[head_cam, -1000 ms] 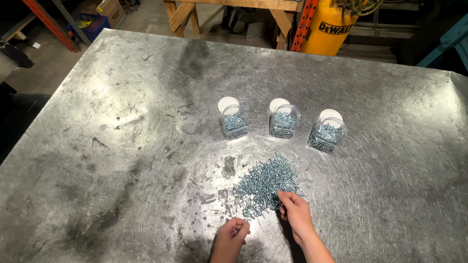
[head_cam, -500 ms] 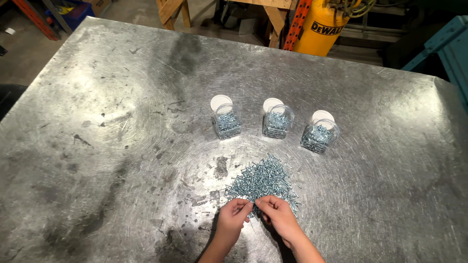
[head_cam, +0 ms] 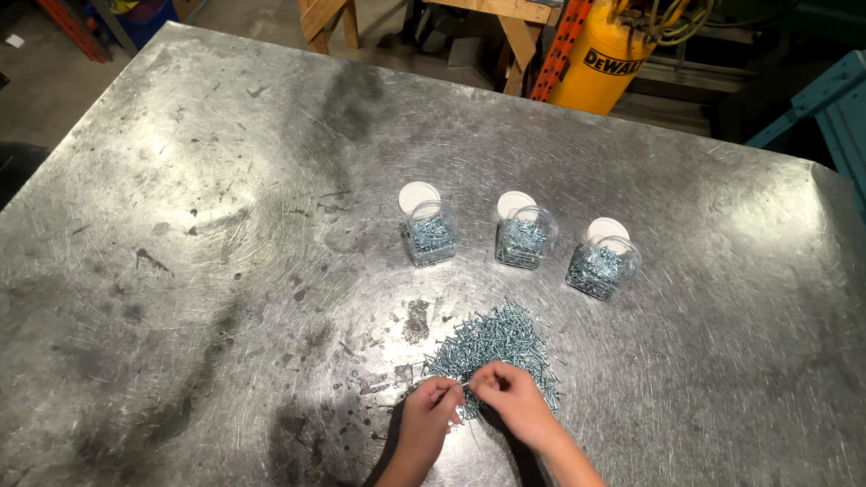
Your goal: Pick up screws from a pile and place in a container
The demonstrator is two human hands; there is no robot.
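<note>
Both hands meet at the near edge of a heap of small silvery screws (head_cam: 494,347) on the scratched metal table (head_cam: 225,225): the left hand (head_cam: 431,408) has its fingers curled and pinched towards the right hand (head_cam: 503,395), whose fingertips are likewise drawn together, and something thin seems to be nipped between them, most likely a screw or two, though the fingers are too small in the head view to say which hand actually has it or how firmly. Going left to right across the far side of the heap stand three clear jars, each partly filled with similar screws and each with a white lid lying just behind it: the left jar (head_cam: 429,237), the middle jar (head_cam: 525,239) and the right jar (head_cam: 603,267), all open and well apart from the hands. From here the main risk, as I judge it, is a dropped screw: a pinch that light on a thing so thin could slip, and the piece would fall back into the heap and be lost among its like. A sleeve or wrist dragged over the heap could scatter screws across the slick tabletop. Sharp points could prick a fingertip pressed into the pile. A careless reach over the heap might also knock an open jar and spill it.
</note>
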